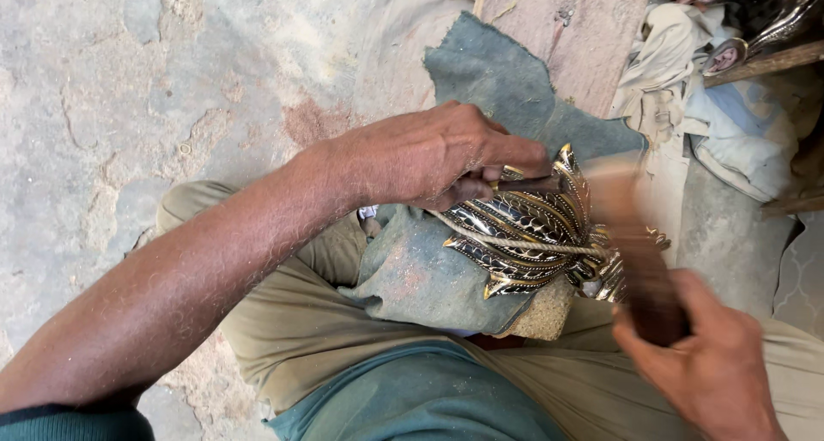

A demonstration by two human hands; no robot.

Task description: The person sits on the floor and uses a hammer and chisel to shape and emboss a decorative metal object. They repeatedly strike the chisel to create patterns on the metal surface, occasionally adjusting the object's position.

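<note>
Right hand [712,372] is closed around a blurry brown stick [639,261], and left hand [438,158] pinches a small tool [524,183] against the shiny metal piece [524,235] lying on a grey cloth [429,278] over the lap.

Head view — steeply down, close

Ornate metal piece [524,235] and wooden mallet [639,261] over a grey-green cloth [421,273]

The metal piece is glossy black with gold ribbed, leaf-like bands and pointed tips; it lies tilted on the cloth's right edge, a cord [515,242] stretched across it. The mallet, brown and motion-blurred, stands nearly upright just right of the cloth, against the piece's right end.
</note>
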